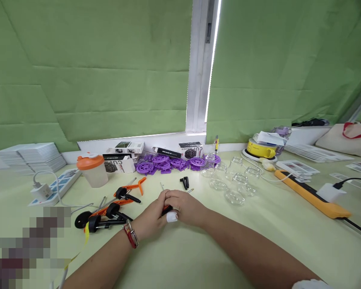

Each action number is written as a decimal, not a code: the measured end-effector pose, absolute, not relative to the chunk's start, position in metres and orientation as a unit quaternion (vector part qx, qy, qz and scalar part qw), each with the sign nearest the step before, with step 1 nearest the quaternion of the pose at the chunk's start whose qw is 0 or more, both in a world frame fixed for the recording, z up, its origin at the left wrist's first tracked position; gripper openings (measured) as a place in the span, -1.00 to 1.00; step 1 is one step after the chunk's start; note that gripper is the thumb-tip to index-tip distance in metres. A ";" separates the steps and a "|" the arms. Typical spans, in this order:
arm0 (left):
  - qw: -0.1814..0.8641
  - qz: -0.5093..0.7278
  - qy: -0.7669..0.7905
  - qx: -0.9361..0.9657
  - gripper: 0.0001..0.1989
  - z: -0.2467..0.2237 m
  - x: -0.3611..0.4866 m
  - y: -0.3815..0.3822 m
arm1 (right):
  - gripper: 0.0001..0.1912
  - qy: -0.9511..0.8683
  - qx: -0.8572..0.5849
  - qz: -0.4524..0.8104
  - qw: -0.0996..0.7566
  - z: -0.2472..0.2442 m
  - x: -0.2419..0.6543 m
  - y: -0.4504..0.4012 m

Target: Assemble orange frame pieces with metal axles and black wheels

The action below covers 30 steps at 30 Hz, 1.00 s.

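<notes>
My left hand (153,216) and my right hand (189,205) meet over the middle of the table, fingers closed together. Between them shows a sliver of a black and orange part (167,209); the fingers cover most of it. A white wrap (171,216) is on one thumb. Just beyond the hands lie two small black plastic pieces (184,183). To the left are several similar assemblies with black round knobs (113,210), black handles and metal rods, among orange forked pieces (141,185).
Purple wheel-shaped parts (178,163) and cup-holder boxes (120,164) line the back. Clear glass-like cups (234,196) stand right of centre. A shaker bottle (92,170) and white power strip (56,188) are left; an orange power strip (309,194) and yellow pot (260,149) are right.
</notes>
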<state>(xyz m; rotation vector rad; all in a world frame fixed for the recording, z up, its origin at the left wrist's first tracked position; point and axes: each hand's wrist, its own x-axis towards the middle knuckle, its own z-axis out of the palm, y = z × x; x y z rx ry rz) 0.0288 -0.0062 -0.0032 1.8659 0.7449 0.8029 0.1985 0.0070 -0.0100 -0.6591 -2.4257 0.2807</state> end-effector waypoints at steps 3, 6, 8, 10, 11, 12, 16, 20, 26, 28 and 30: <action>0.448 0.325 0.315 0.771 -0.64 -0.004 0.030 -0.005 | -0.70 -0.922 -0.240 0.095 0.289 -0.009 0.200 0.007; 0.453 0.333 0.316 0.764 -0.69 -0.004 0.030 -0.003 | -0.68 -0.924 -0.248 0.084 0.278 -0.008 0.201 0.006; 0.470 0.335 0.311 0.755 -0.70 -0.004 0.030 -0.001 | -0.69 -0.924 -0.262 0.066 0.270 -0.009 0.201 0.005; 0.479 0.328 0.312 0.752 -0.71 -0.004 0.029 0.001 | -0.74 -0.925 -0.268 0.028 0.268 -0.009 0.200 0.005; 0.477 0.319 0.320 0.754 -0.72 -0.004 0.028 0.002 | -0.77 -0.926 -0.263 -0.002 0.272 -0.009 0.200 0.005; 0.474 0.304 0.336 0.755 -0.74 -0.005 0.027 0.003 | -0.80 -0.926 -0.252 -0.036 0.278 -0.009 0.201 0.007; 0.462 0.238 0.422 0.743 -0.74 -0.009 0.023 0.007 | -0.89 -0.892 -0.233 -0.140 0.361 -0.006 0.213 0.020; 0.458 0.224 0.468 0.721 -0.67 -0.014 0.020 0.011 | -0.85 -0.761 -0.430 -0.072 0.480 -0.016 0.237 0.045; 0.382 0.242 0.495 0.742 -0.68 -0.018 0.019 0.015 | -0.81 -0.676 -0.638 0.073 0.362 -0.047 0.248 0.079; 0.373 0.248 0.496 0.743 -0.69 -0.018 0.019 0.015 | -0.78 -0.676 -0.654 0.069 0.334 -0.052 0.244 0.083; 0.380 0.252 0.495 0.740 -0.69 -0.018 0.019 0.014 | -0.77 -0.679 -0.661 0.051 0.313 -0.053 0.239 0.084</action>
